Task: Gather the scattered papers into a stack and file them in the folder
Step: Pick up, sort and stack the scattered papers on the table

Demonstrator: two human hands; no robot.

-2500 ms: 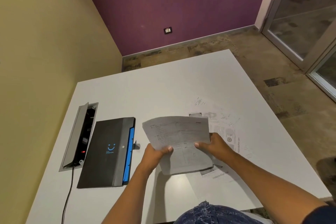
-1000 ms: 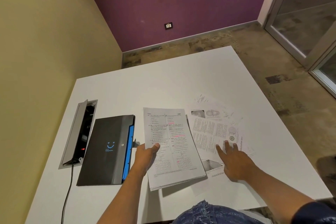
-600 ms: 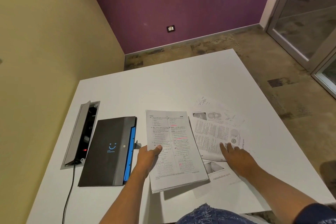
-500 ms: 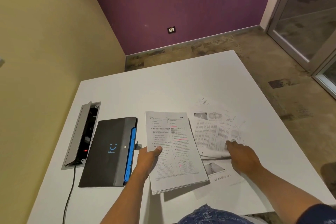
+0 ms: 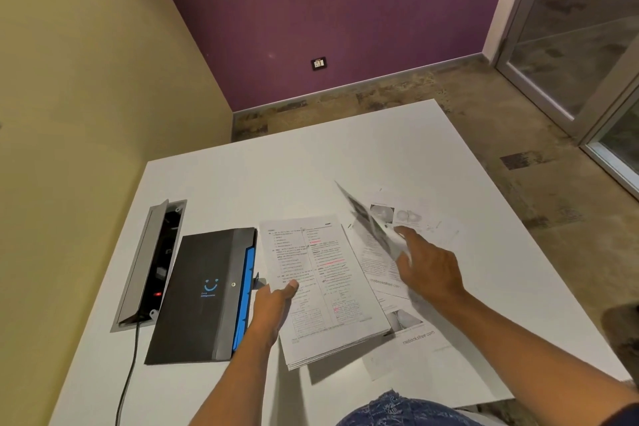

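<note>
One loose sheet [image 5: 371, 228] is pinched up by the right hand [image 5: 427, 270], flopping limp; an edge grip is best. Left hand [image 5: 273, 304], closed, holds the stack [image 5: 325, 287] above the table [image 5: 311, 176], beside the shut folder [image 5: 204, 294].

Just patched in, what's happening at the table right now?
A person is collecting loose printed pages. The left hand holds the gathered stack, its near edge raised off the white table. The right hand is lifting one sheet, blurred in motion, off the pages still scattered to the right. The black folder lies shut left of the stack, nothing filed yet.
</note>
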